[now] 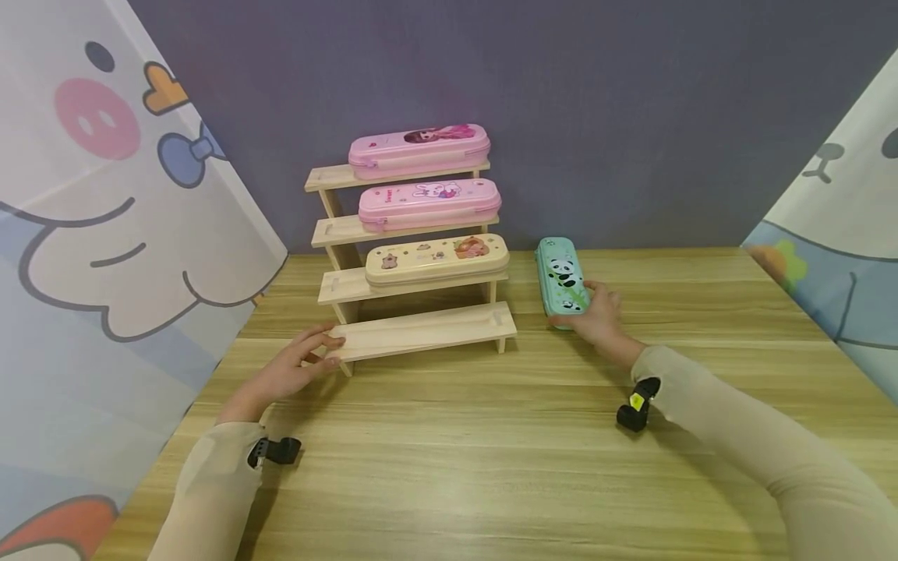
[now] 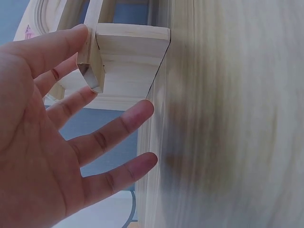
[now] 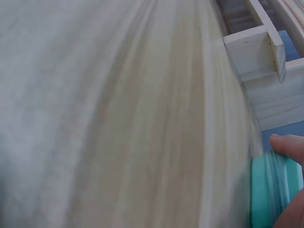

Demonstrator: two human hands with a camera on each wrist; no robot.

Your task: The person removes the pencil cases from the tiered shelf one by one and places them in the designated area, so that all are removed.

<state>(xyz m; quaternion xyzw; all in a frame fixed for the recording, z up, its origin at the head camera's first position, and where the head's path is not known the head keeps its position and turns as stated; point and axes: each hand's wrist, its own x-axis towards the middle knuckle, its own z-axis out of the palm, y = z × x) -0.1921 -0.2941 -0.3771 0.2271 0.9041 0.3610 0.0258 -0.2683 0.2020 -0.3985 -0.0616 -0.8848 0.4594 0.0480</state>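
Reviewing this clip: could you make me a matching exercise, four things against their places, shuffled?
Things:
1. green panda case
2. yellow case
3. pink rabbit case
4. left hand

Places:
A. on the second step from the top
B. at the left end of the bottom step
C. on the table, held by the right hand
D. on the third step from the top

Pairs: 1-C, 2-D, 3-A, 4-B

R hand (image 3: 293, 210), teal case (image 3: 262, 192) cut off, R-wrist view.
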